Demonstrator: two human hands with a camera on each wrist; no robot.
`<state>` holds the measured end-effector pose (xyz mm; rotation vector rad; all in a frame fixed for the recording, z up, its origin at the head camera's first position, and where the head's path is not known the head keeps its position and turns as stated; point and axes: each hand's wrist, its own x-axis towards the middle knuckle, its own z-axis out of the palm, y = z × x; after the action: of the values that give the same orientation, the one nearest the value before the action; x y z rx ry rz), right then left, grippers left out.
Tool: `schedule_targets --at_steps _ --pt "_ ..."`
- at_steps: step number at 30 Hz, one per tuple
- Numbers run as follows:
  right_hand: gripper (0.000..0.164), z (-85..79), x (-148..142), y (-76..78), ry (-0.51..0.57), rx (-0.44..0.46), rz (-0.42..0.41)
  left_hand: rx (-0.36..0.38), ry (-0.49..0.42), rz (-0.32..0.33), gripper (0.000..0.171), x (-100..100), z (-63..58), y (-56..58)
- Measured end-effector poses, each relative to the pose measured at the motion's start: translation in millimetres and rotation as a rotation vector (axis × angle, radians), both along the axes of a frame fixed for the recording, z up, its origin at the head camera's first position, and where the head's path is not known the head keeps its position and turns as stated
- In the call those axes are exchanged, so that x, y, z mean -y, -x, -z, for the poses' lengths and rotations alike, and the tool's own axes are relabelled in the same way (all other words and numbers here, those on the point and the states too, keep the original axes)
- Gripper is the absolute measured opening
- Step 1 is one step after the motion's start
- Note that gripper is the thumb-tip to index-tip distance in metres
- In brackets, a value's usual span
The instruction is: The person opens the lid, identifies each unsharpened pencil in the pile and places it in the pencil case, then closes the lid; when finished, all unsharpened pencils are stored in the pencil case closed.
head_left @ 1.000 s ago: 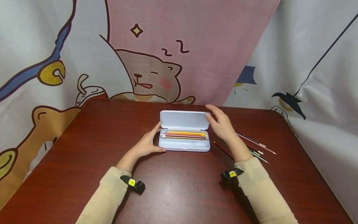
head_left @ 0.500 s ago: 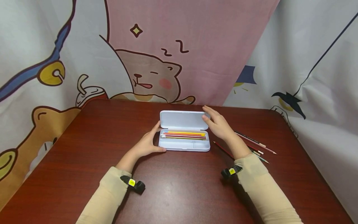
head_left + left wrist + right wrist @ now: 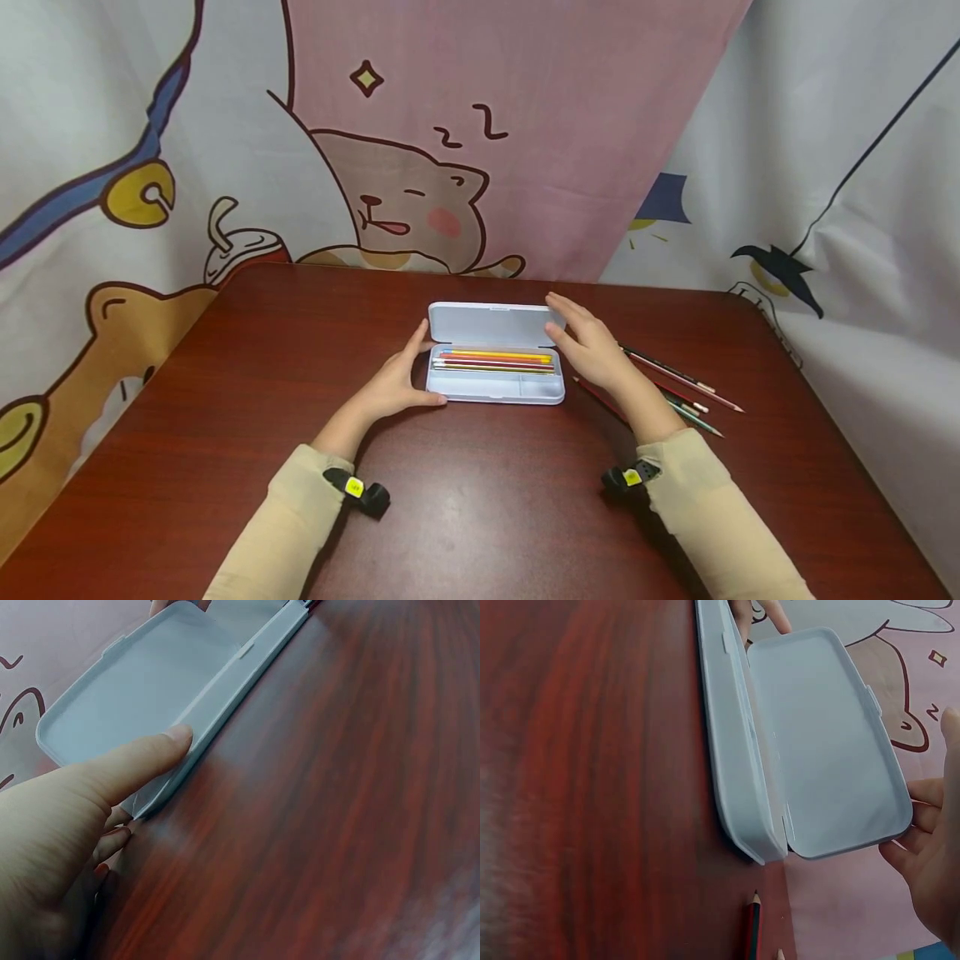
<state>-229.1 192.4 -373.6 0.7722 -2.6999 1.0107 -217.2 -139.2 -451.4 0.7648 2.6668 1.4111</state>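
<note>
A pale pencil case lies on the table with its lid raised; coloured pencils fill its back compartment. My left hand grips the case's left end, thumb along the front wall and other fingers round behind. At the lid's right corner is my right hand, its fingers extended. In the right wrist view, its fingertips touch the outer side of the lid's corner, while its thumb appears apart from the lid. The left wrist view shows the left thumb against the case.
Several loose pencils lie right of the case, partly behind my right forearm. A dark red pencil points toward the case's right end. The brown table meets a printed curtain at its far edge.
The lid tilts slightly forward, its top edge lower than before. My right hand has shifted a little left and down with it. The left hand stays at the case's left end.
</note>
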Motion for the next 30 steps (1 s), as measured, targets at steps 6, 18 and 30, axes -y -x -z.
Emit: schedule_targets --at_steps 6,18,30 --pt "0.057 5.2 -4.0 -11.7 0.013 -0.026 -0.023 -0.001 -0.009 -0.003 0.130 -2.0 0.0 0.3" --pt "0.059 15.3 -11.1 -37.0 -0.026 -0.056 -0.071 -0.050 -0.051 -0.076 0.122 -7.4 -8.3 -10.9" --pt "0.066 20.3 -16.9 -60.8 -0.109 0.000 -0.096 -0.228 0.003 -0.043 0.103 -14.7 -14.3 -30.8"
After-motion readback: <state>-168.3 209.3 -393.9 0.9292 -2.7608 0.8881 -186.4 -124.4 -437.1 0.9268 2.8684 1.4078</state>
